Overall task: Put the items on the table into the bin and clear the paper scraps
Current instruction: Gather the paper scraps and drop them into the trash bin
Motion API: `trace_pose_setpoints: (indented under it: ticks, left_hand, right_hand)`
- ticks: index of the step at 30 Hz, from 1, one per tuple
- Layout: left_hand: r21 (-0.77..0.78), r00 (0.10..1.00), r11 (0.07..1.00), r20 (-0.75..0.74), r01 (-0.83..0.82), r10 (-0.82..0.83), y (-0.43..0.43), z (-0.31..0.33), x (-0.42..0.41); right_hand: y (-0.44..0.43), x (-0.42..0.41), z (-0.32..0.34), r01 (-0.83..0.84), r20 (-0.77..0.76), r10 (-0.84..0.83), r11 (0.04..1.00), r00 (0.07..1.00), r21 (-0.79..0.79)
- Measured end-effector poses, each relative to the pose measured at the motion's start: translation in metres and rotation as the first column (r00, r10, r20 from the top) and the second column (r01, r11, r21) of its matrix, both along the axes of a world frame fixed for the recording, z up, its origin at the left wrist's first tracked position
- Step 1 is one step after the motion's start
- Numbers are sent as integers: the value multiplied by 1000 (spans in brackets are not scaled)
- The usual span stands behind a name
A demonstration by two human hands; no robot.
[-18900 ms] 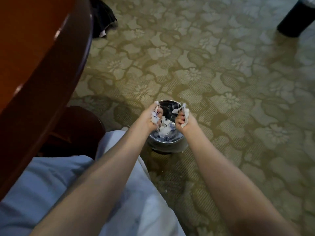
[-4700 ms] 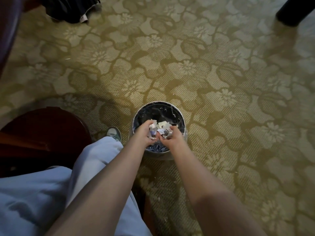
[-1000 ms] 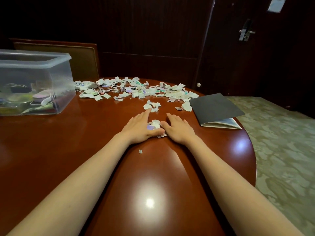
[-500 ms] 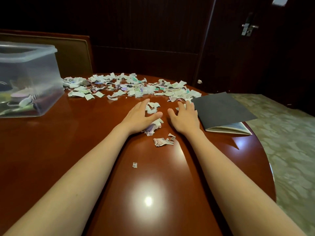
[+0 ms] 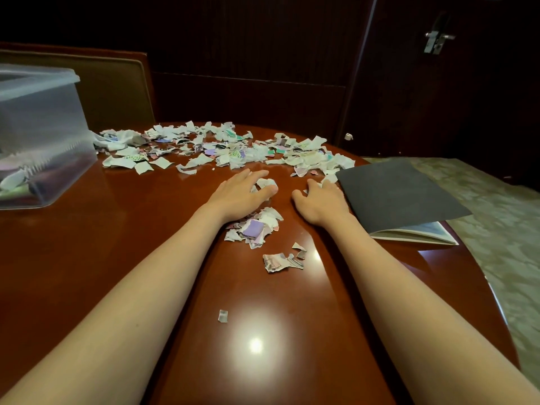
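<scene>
1. My left hand [image 5: 239,194] lies palm down on the table [image 5: 87,258]. The fingers are a little spread and lightly bent over one crumpled scrap, and they cover it rather than pinch it.
2. My right hand [image 5: 320,201] is also palm down, with fingers loosely curved. The tips touch scraps just beside the dark booklet [image 5: 394,194]. As far as I can see, it holds nothing.
3. The paper scraps [image 5: 228,150] lie mostly as one long band on the far side of the table. The long axis of the band goes left to right, from beside the clear bin [image 5: 41,135] to the far corner of the dark booklet.
4. A small heap [image 5: 257,229] sits at my left wrist, between my arms. A torn piece [image 5: 277,262] and one single scrap [image 5: 222,315] lie nearer to me, apart from it.
5. I judge that part of the task is done: some items are inside the clear bin, though they look blurred.
6. What is left is nearly all the scraps, and the dark booklet on the table at my right. Its long axis runs diagonally from far-left to near-right, with the page edges toward me.
</scene>
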State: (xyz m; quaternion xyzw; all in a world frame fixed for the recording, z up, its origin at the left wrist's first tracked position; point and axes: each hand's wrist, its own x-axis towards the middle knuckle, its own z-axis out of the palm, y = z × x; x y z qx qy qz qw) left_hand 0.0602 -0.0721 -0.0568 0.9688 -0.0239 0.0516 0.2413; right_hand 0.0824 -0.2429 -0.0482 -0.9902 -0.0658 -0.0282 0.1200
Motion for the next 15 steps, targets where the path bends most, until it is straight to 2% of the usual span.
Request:
trace_pose_setpoints:
  ticks: [2, 6, 8, 10, 12, 15]
  left_hand:
    - [19, 1000, 1000, -12, 11, -11, -2, 2, 1]
    - [-54, 1000, 998, -25, 18, -19, -4, 8, -1]
    - [-108, 999, 994, -37, 3, -7, -4, 10, -1]
    - [-140, 999, 990, -38, -1, -4, -4, 11, 0]
    - [-146, 999, 989, -36, 7, -12, -2, 10, 2]
    - [-179, 999, 984, -43, 10, -18, 0, 8, 7]
  right_hand:
    - [-1, 0, 2, -106, 12, 106, 994, 994, 34]
    - [-2, -3, 5, -248, 35, 247, 936, 968, 249]
    - [-2, -1, 5, -237, 131, 209, 934, 969, 269]
    - [0, 6, 4, -147, 230, 93, 961, 969, 233]
    - [2, 18, 3, -41, 244, -4, 983, 970, 180]
    - [4, 40, 2, 12, 252, -40, 994, 967, 113]
